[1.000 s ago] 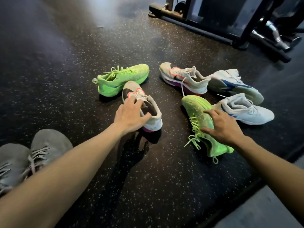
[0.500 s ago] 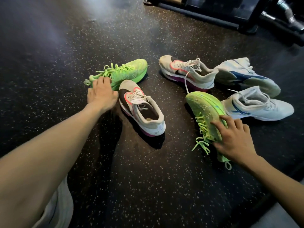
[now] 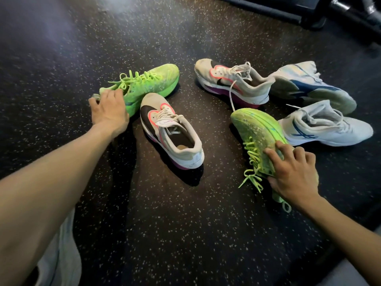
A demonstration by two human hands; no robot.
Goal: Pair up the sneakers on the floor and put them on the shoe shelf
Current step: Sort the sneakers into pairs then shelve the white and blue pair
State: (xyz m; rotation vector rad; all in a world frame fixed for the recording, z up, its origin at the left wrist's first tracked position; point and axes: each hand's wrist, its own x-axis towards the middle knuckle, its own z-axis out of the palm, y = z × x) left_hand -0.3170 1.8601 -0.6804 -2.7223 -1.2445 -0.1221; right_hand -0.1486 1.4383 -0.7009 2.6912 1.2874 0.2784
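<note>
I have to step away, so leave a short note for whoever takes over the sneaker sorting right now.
Left hand grips the heel of the upright green sneaker. Right hand grips the other green sneaker, tipped on its side.
Two beige-and-pink sneakers lie apart on the floor; two white-and-blue sneakers lie at the right.
Done: nothing paired yet.
Left: join the green pair, pair the rest, shelve all; no shelf is in view.

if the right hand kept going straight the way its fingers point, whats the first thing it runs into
Probably the nearer white and blue sneaker. The right hand grips the tilted green sneaker, fingers pointing up and away; that white shoe lies just beyond them. Depth is unclear from one view.
</note>
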